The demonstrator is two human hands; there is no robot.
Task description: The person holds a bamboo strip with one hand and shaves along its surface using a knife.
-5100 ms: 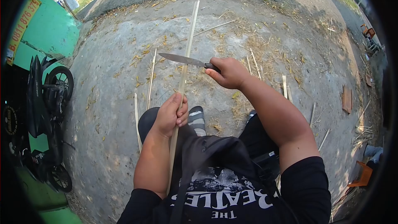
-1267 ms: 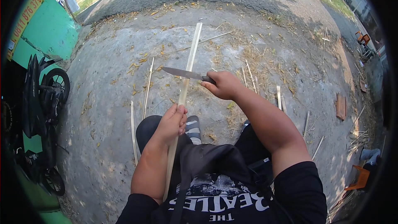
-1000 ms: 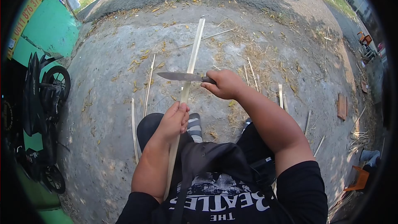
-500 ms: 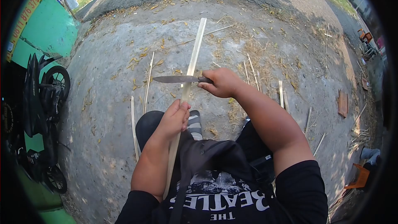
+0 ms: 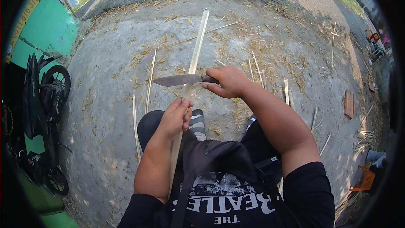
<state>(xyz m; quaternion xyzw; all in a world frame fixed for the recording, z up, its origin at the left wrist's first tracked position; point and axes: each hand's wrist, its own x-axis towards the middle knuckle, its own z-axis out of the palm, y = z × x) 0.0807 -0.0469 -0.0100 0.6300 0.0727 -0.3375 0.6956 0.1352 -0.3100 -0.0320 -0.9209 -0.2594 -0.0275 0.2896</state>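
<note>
A long pale strip, which looks like bamboo (image 5: pixel 199 46), runs from beside my left forearm out over the ground in front of me. My left hand (image 5: pixel 176 118) is wrapped round its middle. Just beyond that hand, the dark blade of a knife (image 5: pixel 177 80) lies across the strip, its tip pointing left. My right hand (image 5: pixel 225 82) grips the knife by its black handle, with the thumb along the near side. The far end of the strip points away from me, above the concrete.
Thin strips lie on the concrete (image 5: pixel 105 118) to the left (image 5: pixel 136 126) and right (image 5: pixel 287 92), among dry leaves and shavings. A motorcycle (image 5: pixel 42 122) stands at the left by a green wall (image 5: pixel 55 29). At the right are a brown block (image 5: pixel 349 104) and an orange chair (image 5: pixel 365 179).
Compared with the earlier frames, the knife has shifted along the strip and its tip reaches further left. Both hands keep their holds on strip and knife. The view has tilted slightly.
</note>
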